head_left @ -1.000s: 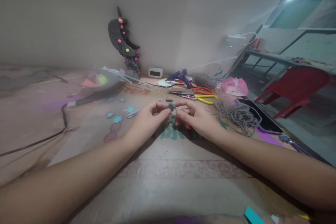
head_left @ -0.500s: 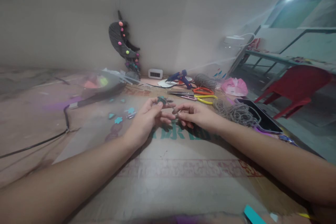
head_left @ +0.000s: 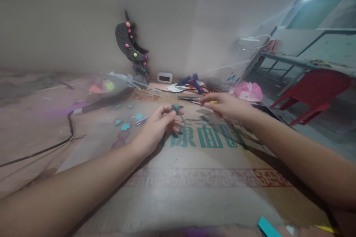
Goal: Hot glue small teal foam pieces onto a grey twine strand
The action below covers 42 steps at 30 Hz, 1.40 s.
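Between the thumb and fingers of my left hand (head_left: 164, 120) is a small teal and grey piece (head_left: 175, 108), with a grey strand hanging by the fingertips. My right hand (head_left: 218, 104) is over the handles of the scissors (head_left: 189, 99), its fingers bent; whether it grips them is hidden. A bit of yellow handle shows at its fingers. Small teal cut-outs (head_left: 125, 127) and a silvery tool (head_left: 141, 120) lie left of my left hand. Under both hands is a flattened cardboard sheet (head_left: 172, 177) with green characters.
A blue glue gun (head_left: 191, 80), a white digital clock (head_left: 164, 77) and a grey yarn ball (head_left: 217, 85) stand near the wall. A pink bag (head_left: 248, 92) is at right. A decorated grey crescent (head_left: 125, 40) leans at the wall.
My right hand has left the piece near my left hand and moved up and right to the scissors, covering their handles. My left hand still has the teal and grey piece.
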Available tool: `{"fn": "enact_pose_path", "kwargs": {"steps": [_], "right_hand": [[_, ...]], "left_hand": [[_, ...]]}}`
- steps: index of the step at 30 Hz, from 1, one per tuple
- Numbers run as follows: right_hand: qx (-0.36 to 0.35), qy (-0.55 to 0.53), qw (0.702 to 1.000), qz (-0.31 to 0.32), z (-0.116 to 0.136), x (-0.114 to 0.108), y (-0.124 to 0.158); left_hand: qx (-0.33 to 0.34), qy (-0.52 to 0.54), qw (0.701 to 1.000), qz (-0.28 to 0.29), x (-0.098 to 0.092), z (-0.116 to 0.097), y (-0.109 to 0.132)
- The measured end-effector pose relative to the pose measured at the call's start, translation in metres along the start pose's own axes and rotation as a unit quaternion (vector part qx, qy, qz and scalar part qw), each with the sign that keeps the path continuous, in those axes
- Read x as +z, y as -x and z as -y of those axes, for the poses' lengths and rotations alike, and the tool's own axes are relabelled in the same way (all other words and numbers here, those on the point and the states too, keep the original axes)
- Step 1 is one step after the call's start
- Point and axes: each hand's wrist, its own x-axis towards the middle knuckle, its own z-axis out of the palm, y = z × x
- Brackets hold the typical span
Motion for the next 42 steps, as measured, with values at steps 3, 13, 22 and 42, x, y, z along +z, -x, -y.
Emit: {"fn": "enact_pose_path", "kwargs": {"steps": [3, 13, 22, 42], "right_hand": [[-0.052, -0.030, 0.985, -0.159, 0.010, -0.003, 0.005], [-0.096, -0.216, 0.971, -0.018, 0.028, 0.041, 0.028], [-0.067, -0.257, 0.964, -0.012, 0.014, 0.074, 0.029], [-0.037, -0.266, 0.962, 0.051, 0.015, 0.073, 0.028]], "left_hand": [[0.002, -0.038, 0.999, -0.004, -0.002, 0.002, 0.000], [0.032, -0.136, 0.990, -0.010, -0.001, 0.001, 0.004], [0.070, -0.237, 0.969, 0.011, -0.002, 0.002, 0.006], [0.078, -0.189, 0.979, -0.007, -0.001, 0.004, 0.003]]}}
